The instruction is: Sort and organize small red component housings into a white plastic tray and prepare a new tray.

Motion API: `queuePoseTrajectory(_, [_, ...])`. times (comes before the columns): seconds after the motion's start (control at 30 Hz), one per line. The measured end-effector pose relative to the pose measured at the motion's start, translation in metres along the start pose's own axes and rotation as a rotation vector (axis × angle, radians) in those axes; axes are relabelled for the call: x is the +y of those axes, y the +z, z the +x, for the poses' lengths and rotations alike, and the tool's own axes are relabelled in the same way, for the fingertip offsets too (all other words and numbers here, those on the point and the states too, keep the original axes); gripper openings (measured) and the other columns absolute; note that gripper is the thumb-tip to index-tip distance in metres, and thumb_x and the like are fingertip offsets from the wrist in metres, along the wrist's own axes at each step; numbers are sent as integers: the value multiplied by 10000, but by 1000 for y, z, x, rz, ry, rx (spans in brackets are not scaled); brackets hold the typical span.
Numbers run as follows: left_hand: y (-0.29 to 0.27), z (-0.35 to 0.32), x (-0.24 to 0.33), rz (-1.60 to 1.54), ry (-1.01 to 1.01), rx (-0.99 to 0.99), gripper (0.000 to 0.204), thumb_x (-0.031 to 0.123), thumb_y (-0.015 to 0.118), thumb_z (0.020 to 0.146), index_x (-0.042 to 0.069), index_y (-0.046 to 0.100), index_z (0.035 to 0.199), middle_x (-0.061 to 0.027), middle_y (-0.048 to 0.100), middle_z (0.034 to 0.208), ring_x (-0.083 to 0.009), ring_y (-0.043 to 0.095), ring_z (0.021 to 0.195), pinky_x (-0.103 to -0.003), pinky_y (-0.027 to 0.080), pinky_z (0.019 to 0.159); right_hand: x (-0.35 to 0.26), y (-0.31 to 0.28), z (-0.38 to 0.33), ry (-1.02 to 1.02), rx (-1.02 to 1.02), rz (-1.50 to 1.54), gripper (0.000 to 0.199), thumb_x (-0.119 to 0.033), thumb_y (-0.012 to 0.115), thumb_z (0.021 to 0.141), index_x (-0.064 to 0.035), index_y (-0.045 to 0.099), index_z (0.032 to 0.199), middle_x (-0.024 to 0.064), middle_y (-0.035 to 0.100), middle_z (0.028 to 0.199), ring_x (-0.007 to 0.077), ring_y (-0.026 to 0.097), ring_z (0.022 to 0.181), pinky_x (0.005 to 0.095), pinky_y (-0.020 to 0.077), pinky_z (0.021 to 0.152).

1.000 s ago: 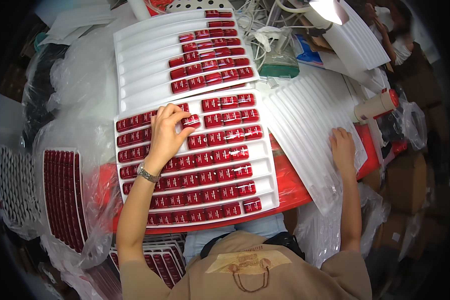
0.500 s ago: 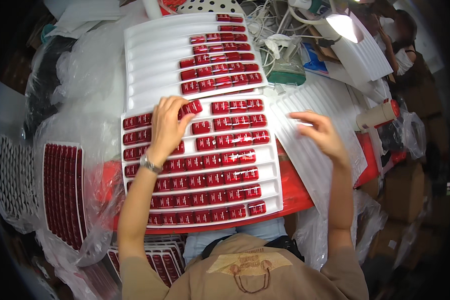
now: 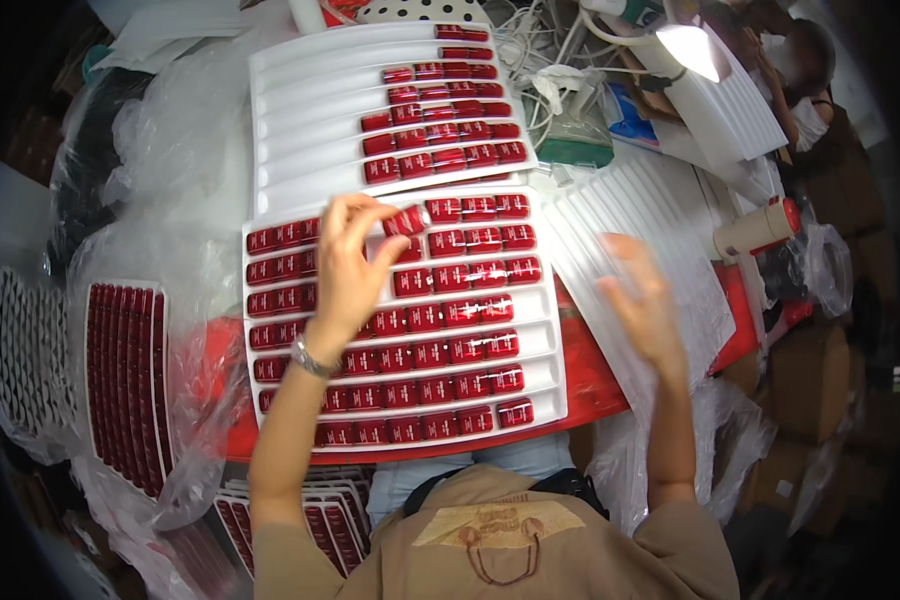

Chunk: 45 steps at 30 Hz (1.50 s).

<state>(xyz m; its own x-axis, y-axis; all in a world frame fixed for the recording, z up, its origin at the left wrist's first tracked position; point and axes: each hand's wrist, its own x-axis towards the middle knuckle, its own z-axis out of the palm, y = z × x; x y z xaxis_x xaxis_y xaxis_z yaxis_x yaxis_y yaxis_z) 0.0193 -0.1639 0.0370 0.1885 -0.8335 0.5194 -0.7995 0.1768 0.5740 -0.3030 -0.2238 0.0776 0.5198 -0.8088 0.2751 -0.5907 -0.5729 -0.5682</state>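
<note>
My left hand (image 3: 350, 280) has its fingers narrowed on a glossy dark-red rectangular piece (image 3: 405, 221), over the upper rows of a grooved white plastic tray (image 3: 548, 372) at centre frame; that hand and its forearm hide some of the matching red pieces (image 3: 483, 239) there. My right hand (image 3: 644, 310), right of centre, is blurred, fingers loosely apart; I can't tell whether it touches the ribbed white sheet (image 3: 620, 205). The pieces' white lettering is too small to read.

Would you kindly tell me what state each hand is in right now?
Left hand: closed, pinching a small red item above the tray.
Right hand: open and blurred, with nothing visible in it.
</note>
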Motion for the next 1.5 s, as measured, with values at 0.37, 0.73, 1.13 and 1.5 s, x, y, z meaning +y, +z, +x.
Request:
queuePoseTrajectory(0.37, [-5, 15, -20, 220, -9, -186, 240, 224, 771, 710, 62, 702, 873, -32, 605, 887, -169, 510, 892, -339, 330, 823, 147, -54, -109, 311, 26, -649, 346, -146, 639, 812, -21, 559, 1125, 166, 520, 1110, 369, 525, 963, 440, 436, 835])
queuePoseTrajectory(0.73, [-34, 13, -50, 282, -4, -232, 196, 150, 741, 712, 40, 692, 867, -50, 601, 923, -243, 531, 882, -356, 400, 809, 27, 17, 14, 321, 159, 684, 207, -45, 622, 850, 9, 619, 1050, 61, 641, 867, 87, 579, 745, 220, 468, 647])
queuePoseTrajectory(1.13, [-12, -29, 34, -1182, -431, -269, 314, -37, 635, 831, -40, 528, 1127, -80, 581, 1056, -123, 570, 952, -245, 479, 860, -94, 82, 43, -389, 99, 324, 372, -205, 721, 764, -61, 644, 1098, 129, 604, 995, 276, 540, 855, 355, 454, 751])
queuePoseTrajectory(1.5, [-3, 17, -51, 248, 85, -278, 258, 181, 749, 718, 68, 672, 937, -34, 587, 954, -204, 528, 930, -342, 373, 806, 178, -46, -65, 559, 116, -857, 373, -149, 601, 838, -20, 532, 1180, 182, 565, 1137, 366, 544, 1002, 460, 432, 860])
